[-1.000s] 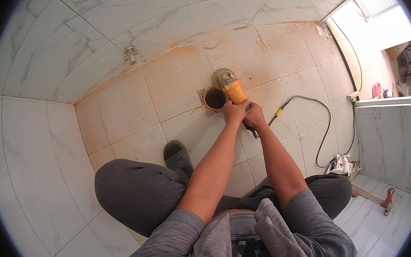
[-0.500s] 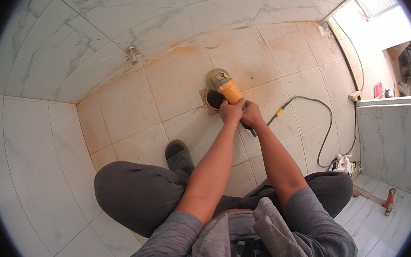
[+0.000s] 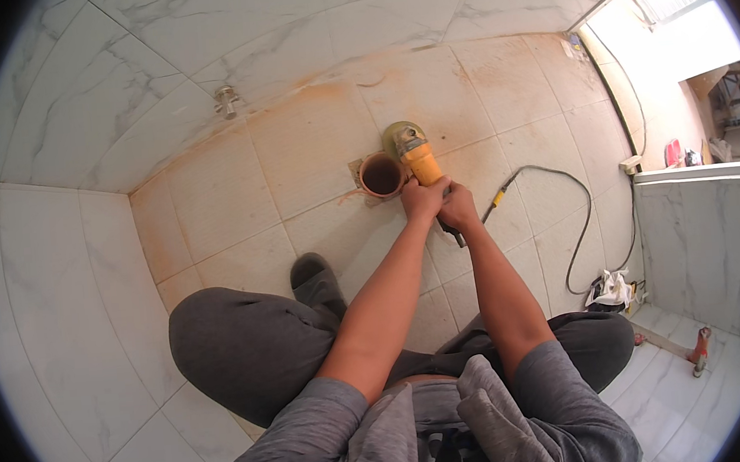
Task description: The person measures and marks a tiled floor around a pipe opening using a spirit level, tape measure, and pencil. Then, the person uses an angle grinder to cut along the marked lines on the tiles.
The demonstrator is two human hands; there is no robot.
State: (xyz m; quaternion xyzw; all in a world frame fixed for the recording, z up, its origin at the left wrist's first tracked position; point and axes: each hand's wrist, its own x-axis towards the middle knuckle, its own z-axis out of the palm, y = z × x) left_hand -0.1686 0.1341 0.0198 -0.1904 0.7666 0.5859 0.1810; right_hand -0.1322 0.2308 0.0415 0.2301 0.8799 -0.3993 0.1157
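Both hands grip yellow angle grinder [image 3: 412,154] at frame center: left hand [image 3: 422,201] closed on its body, right hand [image 3: 458,208] closed on rear handle. Disc sits beside round floor drain pipe [image 3: 381,175]. Power cord [image 3: 573,215] trails right across dusty floor tiles [image 3: 311,149].

Grey short-sleeved shirt [image 3: 420,427], rumpled, with the sleeves ending above the elbows at the bottom of the frame; dark grey trousers [image 3: 249,349] over both knees; forearms bare; a dark grey sock [image 3: 315,279] mid-frame.
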